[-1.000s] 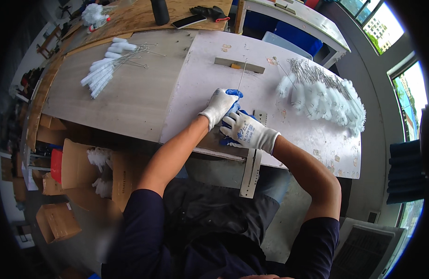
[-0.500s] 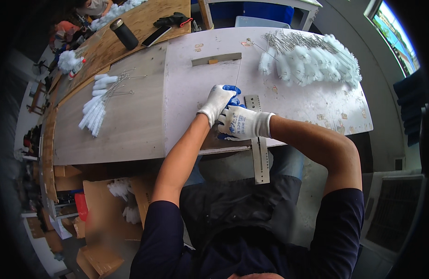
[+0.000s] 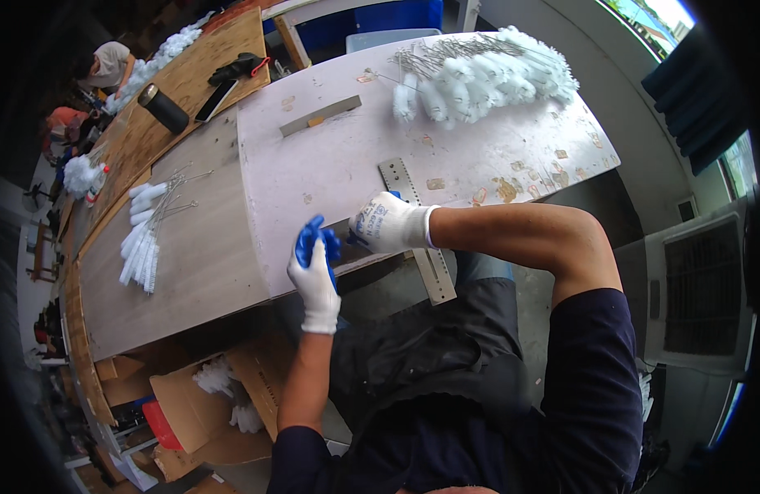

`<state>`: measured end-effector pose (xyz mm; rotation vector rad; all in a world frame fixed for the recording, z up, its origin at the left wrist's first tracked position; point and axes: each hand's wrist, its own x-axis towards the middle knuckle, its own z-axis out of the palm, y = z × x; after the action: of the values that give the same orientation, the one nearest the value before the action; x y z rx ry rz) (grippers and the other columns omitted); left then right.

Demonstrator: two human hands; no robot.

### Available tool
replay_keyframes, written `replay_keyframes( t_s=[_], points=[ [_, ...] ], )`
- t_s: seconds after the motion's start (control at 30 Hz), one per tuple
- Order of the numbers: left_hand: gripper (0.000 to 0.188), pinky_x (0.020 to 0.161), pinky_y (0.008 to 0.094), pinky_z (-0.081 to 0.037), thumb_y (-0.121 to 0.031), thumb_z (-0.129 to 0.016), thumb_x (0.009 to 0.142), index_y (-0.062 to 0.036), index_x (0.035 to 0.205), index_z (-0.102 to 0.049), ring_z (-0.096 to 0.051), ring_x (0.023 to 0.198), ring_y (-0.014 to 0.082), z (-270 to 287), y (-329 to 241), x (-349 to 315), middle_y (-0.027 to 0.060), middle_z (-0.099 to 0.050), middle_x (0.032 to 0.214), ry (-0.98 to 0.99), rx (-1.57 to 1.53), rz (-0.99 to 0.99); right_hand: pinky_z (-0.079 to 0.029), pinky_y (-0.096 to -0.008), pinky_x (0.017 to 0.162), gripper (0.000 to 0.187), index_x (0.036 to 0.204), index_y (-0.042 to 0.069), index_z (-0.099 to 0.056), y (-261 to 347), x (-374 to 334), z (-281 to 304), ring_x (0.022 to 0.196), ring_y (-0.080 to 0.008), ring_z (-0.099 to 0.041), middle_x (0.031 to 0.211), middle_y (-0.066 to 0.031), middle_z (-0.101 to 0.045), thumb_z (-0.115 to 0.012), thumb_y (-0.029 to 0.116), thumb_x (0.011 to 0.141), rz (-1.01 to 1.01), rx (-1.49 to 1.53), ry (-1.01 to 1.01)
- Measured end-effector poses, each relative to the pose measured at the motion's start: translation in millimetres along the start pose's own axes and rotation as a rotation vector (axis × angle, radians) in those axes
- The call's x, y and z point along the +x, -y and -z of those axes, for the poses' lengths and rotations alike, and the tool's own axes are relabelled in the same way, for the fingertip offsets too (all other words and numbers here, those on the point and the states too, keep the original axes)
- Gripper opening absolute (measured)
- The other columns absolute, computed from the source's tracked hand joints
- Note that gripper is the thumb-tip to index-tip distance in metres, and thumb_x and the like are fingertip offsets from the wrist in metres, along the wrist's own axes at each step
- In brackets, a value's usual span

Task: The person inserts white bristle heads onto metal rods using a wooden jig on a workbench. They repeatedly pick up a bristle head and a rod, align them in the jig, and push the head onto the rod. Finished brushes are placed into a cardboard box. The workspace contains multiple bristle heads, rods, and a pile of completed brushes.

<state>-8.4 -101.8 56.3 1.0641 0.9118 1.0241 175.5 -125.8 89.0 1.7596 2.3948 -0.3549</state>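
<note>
My left hand [image 3: 316,267], in a white glove with blue palm and fingers, is raised at the table's near edge, fingers curled in. What it may hold cannot be made out. My right hand [image 3: 386,226], gloved alike, is closed beside a perforated metal strip [image 3: 430,267] that juts over the edge; its fingertips are mostly hidden. A gap separates the hands. White bristle brushes with wire stems [image 3: 470,86] are heaped at the far right. A smaller group of slimmer white brushes [image 3: 141,251] lies on the left.
A flat metal bar [image 3: 330,114] lies farther back on the table [image 3: 273,181]. On the wooden table [image 3: 200,74] stand a black flask [image 3: 162,109], a phone [image 3: 216,100] and dark gloves [image 3: 236,69]. An open cardboard box [image 3: 190,403] sits below left. Another person [image 3: 106,70] is at the far left.
My hands have come apart: the left has drawn back toward me and turned upright, while the right stays near the metal strip. The whole view has swung to the right.
</note>
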Motion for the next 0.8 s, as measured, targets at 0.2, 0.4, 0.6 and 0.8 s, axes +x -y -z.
replay_keyframes(
  t_s=[0.2, 0.4, 0.6, 0.8],
  points=[
    [0.03, 0.069, 0.0354, -0.06, -0.019, -0.057, 0.105, 0.0014, 0.127, -0.064, -0.074, 0.082, 0.0245, 14, 59, -61, 0.013, -0.074, 0.101, 0.346, -0.262, 0.485, -0.06, -0.0458, 0.076, 0.026, 0.104, 0.006, -0.078, 32, -6, -5, 0.091, -0.0352, -0.076, 0.1, -0.0189, -0.076, -0.059, 0.02, 0.092, -0.358, 0.21, -0.017],
    [0.047, 0.11, 0.0522, -0.044, -0.031, -0.038, 0.11, 0.0002, 0.144, -0.047, -0.053, 0.134, 0.0353, -10, 132, -50, 0.0197, -0.055, 0.144, 0.494, -0.794, 0.585, -0.053, -0.0465, 0.094, 0.063, 0.103, -0.005, -0.074, 58, -2, 11, 0.102, -0.0408, -0.071, 0.102, -0.0268, -0.073, -0.043, 0.05, 0.104, -0.535, 0.478, -0.078],
    [0.029, 0.065, 0.0336, -0.046, -0.028, -0.048, 0.107, -0.0045, 0.12, -0.06, -0.058, 0.077, 0.0199, 6, 96, -63, 0.0083, -0.06, 0.091, 0.498, -0.88, 0.677, -0.051, -0.0494, 0.094, 0.073, 0.099, -0.01, -0.07, 58, -2, -8, 0.101, -0.0437, -0.069, 0.099, -0.0309, -0.07, -0.035, 0.054, 0.106, -0.627, 0.603, -0.159],
    [0.028, 0.047, 0.0203, -0.029, -0.02, -0.054, 0.105, 0.0051, 0.101, -0.066, -0.04, 0.052, 0.0028, 55, 13, -45, -0.0057, -0.045, 0.065, 0.349, -0.26, 0.665, -0.054, -0.0456, 0.089, 0.067, 0.104, -0.003, -0.07, 26, -13, 20, 0.098, -0.0401, -0.07, 0.097, -0.026, -0.072, -0.049, 0.061, 0.1, -0.469, 0.874, 0.116]
  ],
)
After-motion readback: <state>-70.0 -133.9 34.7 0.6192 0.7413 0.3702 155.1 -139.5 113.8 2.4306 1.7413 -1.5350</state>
